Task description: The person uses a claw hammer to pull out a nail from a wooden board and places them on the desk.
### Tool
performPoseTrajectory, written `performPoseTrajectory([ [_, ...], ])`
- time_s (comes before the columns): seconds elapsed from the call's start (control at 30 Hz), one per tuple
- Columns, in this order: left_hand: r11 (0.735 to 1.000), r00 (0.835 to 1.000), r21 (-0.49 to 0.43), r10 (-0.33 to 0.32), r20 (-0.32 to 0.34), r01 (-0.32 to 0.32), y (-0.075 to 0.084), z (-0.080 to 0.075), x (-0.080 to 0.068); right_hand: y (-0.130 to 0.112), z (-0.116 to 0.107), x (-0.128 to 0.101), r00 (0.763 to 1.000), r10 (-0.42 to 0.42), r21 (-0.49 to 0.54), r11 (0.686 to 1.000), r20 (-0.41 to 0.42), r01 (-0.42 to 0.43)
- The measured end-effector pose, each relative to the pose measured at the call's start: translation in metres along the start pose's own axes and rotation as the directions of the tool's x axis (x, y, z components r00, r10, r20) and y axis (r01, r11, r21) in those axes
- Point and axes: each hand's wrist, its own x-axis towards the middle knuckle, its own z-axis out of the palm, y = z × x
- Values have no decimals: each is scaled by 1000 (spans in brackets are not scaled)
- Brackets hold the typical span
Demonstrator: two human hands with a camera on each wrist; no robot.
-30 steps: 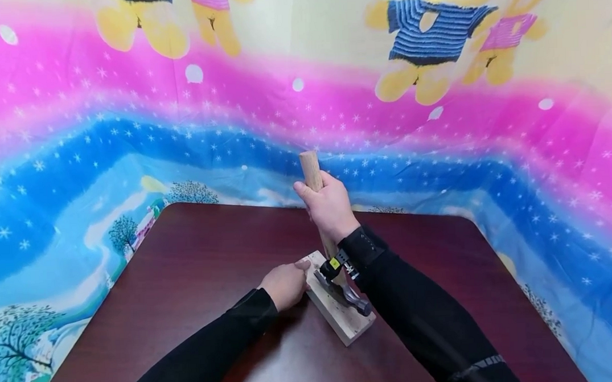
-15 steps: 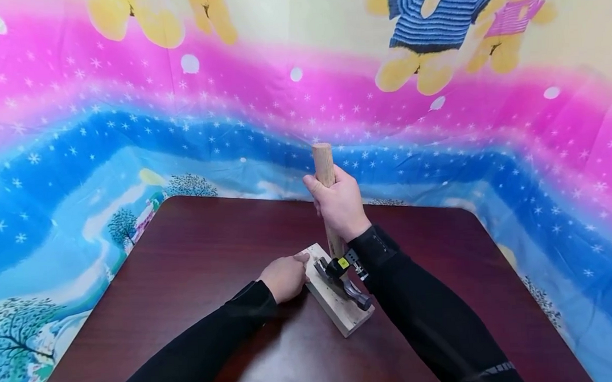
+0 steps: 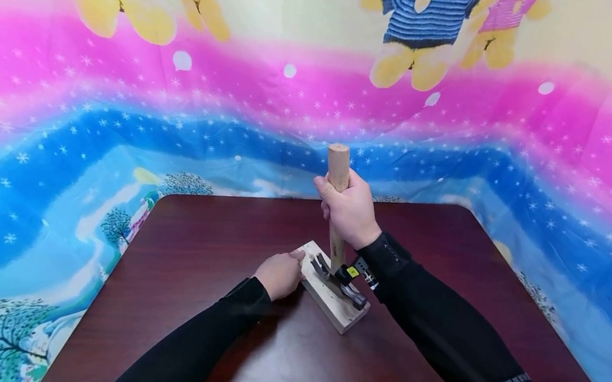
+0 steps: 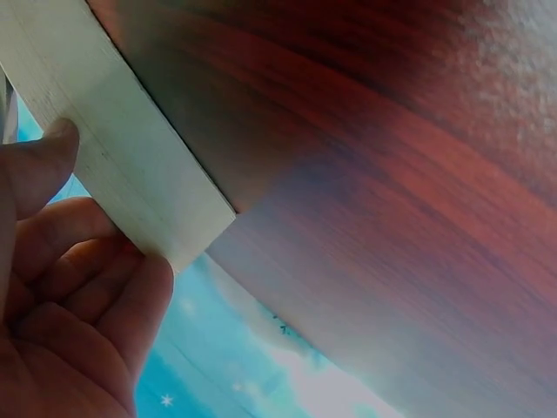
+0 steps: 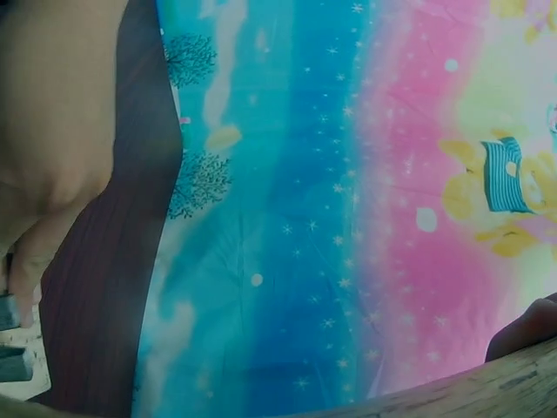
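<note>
The right hand (image 3: 350, 212) is raised above the table (image 3: 197, 275), its fingers wrapped tight round the upper part of the hammer (image 3: 337, 235) handle, so that the round pale wooden shaft stands nearly upright with its blunt end showing above the fist. The dark metal head of the hammer rests on the wooden block (image 3: 333, 298), claw towards the far end of the block. The left hand (image 3: 279, 273) lies low with its forearm stretched across the table, its fingers curled against the block's left long side and far corner; the left wrist view shows the fingertips (image 4: 52, 152) pressing on the block's pale, smooth-sawn face. The block is a flat rectangular plank of light wood, lying slantwise near the middle of the table, nearer the far edge. The table is dark reddish wood grain with a glossy surface and rounded corners. Both arms wear black sleeves.
</note>
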Motion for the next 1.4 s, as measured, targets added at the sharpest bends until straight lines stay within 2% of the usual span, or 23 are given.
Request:
performPoseTrajectory([
  [0.23, 1000, 1000, -5, 12, -22, -12, -4, -3, 6, -5, -7, -6, 998, -41, 13, 999, -56, 41],
  [0.47, 999, 1000, -34, -2, -20, 1, -4, -2, 7, -7, -19, -23, 986, -91, 140, 984, -137, 110],
  [0.57, 999, 999, -46, 20, -44, -22, -4, -1, 5, -8, -26, -31, 971, -143, 236, 954, -192, 187],
  [0.67, 998, 998, -58, 35, -61, -38, -3, 0, 5, -10, -34, -36, 961, -178, 305, 922, -211, 238],
  [0.87, 997, 997, -50, 62, -39, -64, 0, 1, 4, -12, -48, -42, 960, -168, 351, 905, -225, 241],
  [1.07, 998, 998, -41, 47, -34, -48, -1, -1, -1, -16, -57, -53, 954, -183, 476, 834, -240, 279],
  [1.2, 998, 1000, -60, 16, -21, -17, -3, -2, -3, -19, -59, -63, 942, -266, 518, 787, -203, 334],
  [1.4, 997, 1000, -83, 5, -20, -7, -3, 0, -4, -21, -56, -77, 903, -407, 556, 723, -137, 410],
])
